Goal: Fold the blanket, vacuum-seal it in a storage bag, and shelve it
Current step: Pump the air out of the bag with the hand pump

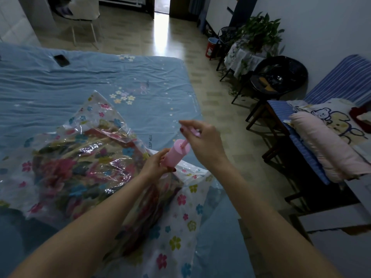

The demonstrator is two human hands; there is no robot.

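Gripping pink pump point(176, 152) above storage bag point(84, 157) near bed edge point(202, 117), both hands.

"SLEEP WELL" is printed in dark letters on the blue bedsheet point(152, 81), beside the storage bag point(84, 157). No other text can be read.
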